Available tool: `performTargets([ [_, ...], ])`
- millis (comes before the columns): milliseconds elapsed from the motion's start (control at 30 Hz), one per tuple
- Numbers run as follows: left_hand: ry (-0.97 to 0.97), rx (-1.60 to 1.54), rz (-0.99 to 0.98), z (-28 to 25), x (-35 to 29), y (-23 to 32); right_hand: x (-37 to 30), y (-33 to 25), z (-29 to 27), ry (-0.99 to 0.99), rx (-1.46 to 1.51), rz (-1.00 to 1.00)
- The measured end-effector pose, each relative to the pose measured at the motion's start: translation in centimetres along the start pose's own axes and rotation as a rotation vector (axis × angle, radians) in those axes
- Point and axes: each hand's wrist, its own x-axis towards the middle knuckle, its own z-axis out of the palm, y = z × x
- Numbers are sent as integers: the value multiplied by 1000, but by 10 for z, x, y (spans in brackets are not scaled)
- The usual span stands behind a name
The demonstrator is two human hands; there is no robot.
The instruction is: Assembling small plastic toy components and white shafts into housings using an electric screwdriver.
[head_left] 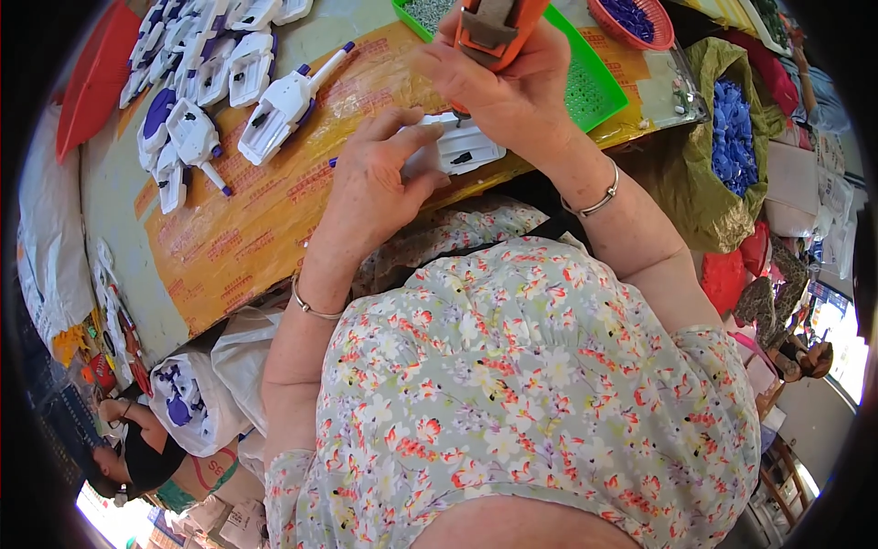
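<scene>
My right hand (pixel 526 96) is wrapped round an orange power screwdriver (pixel 501 32), pointed down. Its tip meets a white plastic toy shell (pixel 474 148) lying at the table's near edge. From the left, my left hand (pixel 373 178) grips that shell between thumb and fingers, hiding its left part. A small black piece shows inside the shell's open hollow. Further left lies a similar white shell (pixel 274 114) with a purple-tipped rod. Beyond it is a heap of white and purple shells (pixel 206 64).
Behind my right hand stands a green tray (pixel 608 91) of small metal pieces. A red basket (pixel 660 38) of blue parts sits at the far right. An olive sack (pixel 700 215) of blue parts stands beside the table. Yellow tape sheeting (pixel 247 220) covers the tabletop. Other people sit further off.
</scene>
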Motion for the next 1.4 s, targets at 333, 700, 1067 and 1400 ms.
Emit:
performTargets([
  [333, -5, 248, 203, 1, 0, 6, -7, 5, -26, 160, 183, 65],
  [700, -146, 227, 146, -3, 6, 15, 2, -7, -48, 186, 143, -12],
  [1067, -74, 189, 129, 0, 4, 11, 18, 36, -57, -97, 151, -587],
  [1400, -32, 198, 166, 2, 6, 6, -2, -15, -41, 128, 47, -3],
])
